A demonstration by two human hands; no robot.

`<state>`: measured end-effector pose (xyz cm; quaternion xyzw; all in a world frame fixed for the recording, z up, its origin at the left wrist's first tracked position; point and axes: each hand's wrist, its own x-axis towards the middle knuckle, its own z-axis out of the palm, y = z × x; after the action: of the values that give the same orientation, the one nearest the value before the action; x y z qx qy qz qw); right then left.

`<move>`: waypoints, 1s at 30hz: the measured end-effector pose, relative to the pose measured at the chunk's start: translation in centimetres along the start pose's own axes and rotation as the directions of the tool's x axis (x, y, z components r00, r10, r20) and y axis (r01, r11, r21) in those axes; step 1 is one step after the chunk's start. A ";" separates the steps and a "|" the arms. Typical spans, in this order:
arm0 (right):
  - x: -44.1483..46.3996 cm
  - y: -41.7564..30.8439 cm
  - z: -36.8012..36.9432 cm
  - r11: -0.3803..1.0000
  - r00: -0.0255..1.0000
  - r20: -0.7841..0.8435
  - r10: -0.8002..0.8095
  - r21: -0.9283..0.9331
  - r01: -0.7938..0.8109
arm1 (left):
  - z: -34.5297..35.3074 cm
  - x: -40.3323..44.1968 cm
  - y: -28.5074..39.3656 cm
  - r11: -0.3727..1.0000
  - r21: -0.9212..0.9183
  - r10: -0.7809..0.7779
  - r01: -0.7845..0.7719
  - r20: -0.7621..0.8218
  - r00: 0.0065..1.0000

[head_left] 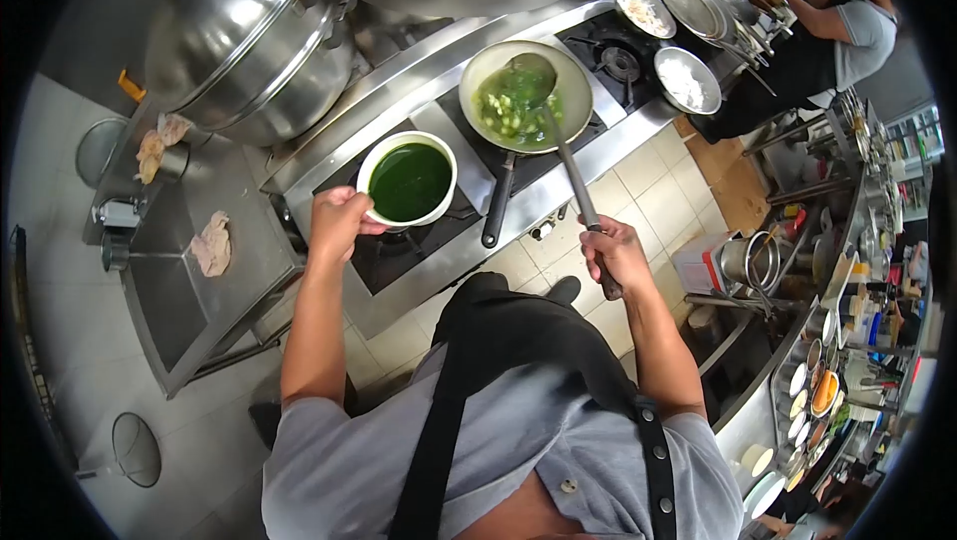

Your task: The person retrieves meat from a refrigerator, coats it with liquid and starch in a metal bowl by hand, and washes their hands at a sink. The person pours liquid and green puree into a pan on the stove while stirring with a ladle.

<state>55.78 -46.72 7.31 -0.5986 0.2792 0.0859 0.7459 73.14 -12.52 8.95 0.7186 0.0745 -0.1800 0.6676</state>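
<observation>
My left hand [341, 224] grips the rim of a white bowl [448, 194] holding dark green liquid [410, 183]. The bowl is over the left side of the stove, left of the frying pan. My right hand [616, 256] is wrapped round the dark handle end of a long metal ladle [575, 176]. The ladle's head lies in the frying pan [576, 68], among green liquid and pale green chopped pieces [503, 119]. The pan sits on the stove, its black handle [499, 203] pointing toward me and untouched.
A large steel steamer pot [239, 41] stands at the upper left, above a steel sink [164, 291] with a cloth [211, 245] on its edge. Right of the pan are a burner [620, 63] and a bowl of white contents [687, 80]. Another person [847, 31] works at the upper right.
</observation>
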 end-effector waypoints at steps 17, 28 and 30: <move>1.9 1.8 -0.1 0.916 0.988 -0.129 -0.083 -0.401 0.024 | 2.0 2.3 1.0 1.000 -0.004 0.003 -0.002 0.073 0.997; 5.5 4.9 -2.1 0.979 0.965 0.241 0.105 0.143 -0.142 | 6.5 3.6 5.1 0.991 0.079 0.074 -0.106 0.332 0.940; 5.1 4.9 -2.6 0.965 0.967 0.241 0.084 0.222 -0.139 | 8.2 3.8 6.1 0.985 0.110 0.084 -0.133 0.369 0.926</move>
<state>56.91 -48.94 0.18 -0.4746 0.2330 0.1625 0.8331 77.48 -21.70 12.87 0.7188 -0.1023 -0.2771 0.6293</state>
